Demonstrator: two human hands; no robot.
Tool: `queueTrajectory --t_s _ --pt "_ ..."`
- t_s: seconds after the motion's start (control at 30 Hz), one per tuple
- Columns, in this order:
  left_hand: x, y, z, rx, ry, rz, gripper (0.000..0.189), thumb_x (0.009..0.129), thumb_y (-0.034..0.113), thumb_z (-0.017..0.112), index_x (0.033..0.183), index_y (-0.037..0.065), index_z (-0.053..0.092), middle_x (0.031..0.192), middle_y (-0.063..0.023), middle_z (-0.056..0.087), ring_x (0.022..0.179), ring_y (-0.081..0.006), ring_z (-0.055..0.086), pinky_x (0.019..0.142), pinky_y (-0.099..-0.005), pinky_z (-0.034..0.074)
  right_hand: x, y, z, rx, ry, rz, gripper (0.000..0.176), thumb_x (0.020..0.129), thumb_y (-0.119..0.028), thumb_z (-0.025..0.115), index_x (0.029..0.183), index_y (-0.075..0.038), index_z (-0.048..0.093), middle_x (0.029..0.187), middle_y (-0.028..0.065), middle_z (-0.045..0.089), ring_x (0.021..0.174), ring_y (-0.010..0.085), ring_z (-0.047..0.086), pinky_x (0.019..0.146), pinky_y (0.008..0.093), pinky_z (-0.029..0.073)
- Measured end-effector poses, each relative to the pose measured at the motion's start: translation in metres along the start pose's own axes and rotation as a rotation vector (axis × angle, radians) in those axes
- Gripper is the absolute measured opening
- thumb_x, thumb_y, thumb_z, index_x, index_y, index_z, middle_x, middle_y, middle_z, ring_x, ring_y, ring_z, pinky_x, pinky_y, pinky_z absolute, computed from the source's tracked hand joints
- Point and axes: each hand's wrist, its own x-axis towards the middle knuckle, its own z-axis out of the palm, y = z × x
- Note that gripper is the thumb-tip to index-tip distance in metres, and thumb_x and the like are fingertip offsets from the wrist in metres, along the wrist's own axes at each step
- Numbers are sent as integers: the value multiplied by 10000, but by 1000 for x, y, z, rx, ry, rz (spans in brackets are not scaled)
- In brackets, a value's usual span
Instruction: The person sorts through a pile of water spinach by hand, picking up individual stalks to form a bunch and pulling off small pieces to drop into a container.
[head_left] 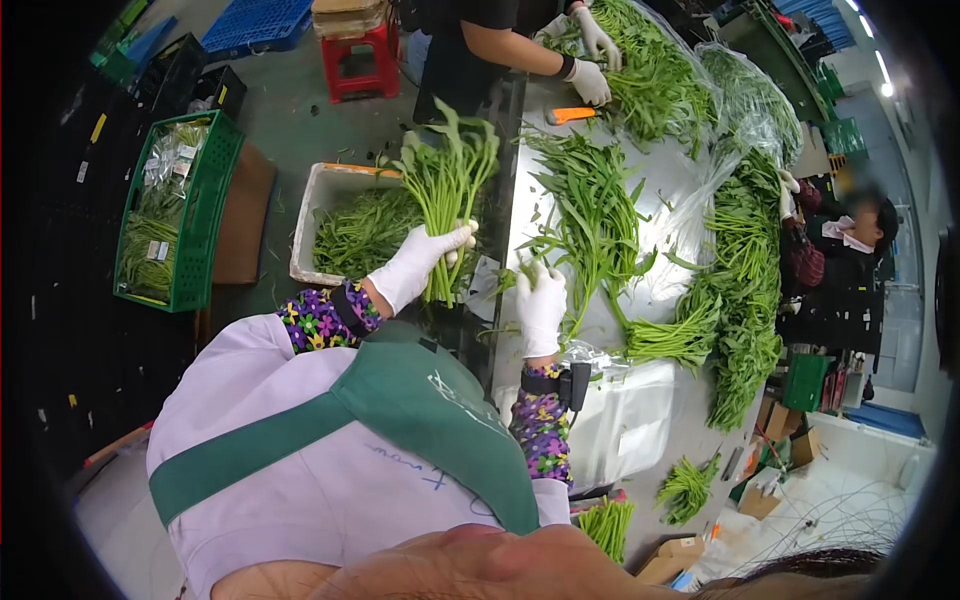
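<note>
My left hand [415, 265], in a white glove, is closed around the stems of a bunch of water spinach [448, 180]. The bunch's leaves point away from me, beside a white foam box [303, 240] with loose greens inside. Over the near edge of the metal table [655, 255] is my right hand [542, 310], also gloved, with its fingers curled in and a few green leaves at the fingertips. Just past it lies a loose pile of water spinach [595, 205]. Clear plastic bags [625, 420] lie on the table near my right wrist.
Across the table's far end, a co-worker's gloved hands [592, 80] touch a heap of greens [650, 70] near an orange-handled knife [572, 115]. Another person [850, 235] stands at the right. A green crate [205, 220] holds packed greens; a red stool [360, 62] stands behind.
</note>
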Motion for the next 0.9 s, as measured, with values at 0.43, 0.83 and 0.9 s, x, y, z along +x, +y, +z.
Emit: queueTrajectory --t_s 0.43,0.83,0.9 --pt "-10 -23 14 187 -34 -115 189 809 153 672 960 58 608 678 25 549 525 -52 431 479 -211 362 29 -69 -35 345 -257 119 187 809 -243 610 789 -58 591 721 117 597 694 300 572 635 373 455" --pt "12 -8 -8 -19 -118 -126 311 866 226 615 1114 49 549 829 -7 591 607 -42 475 530 -183 396 9 -52 -32 1001 -695 440 208 883 -184 547 981 -10 609 769 30 604 697 109 534 664 242 443" --pt "11 -11 -6 -22 -142 -131 312 864 228 618 1111 51 550 832 -4 591 614 -42 477 533 -186 397 6 -55 -28 1302 -739 650 203 881 -187 555 976 -12 599 773 15 597 685 101 520 645 231 433"
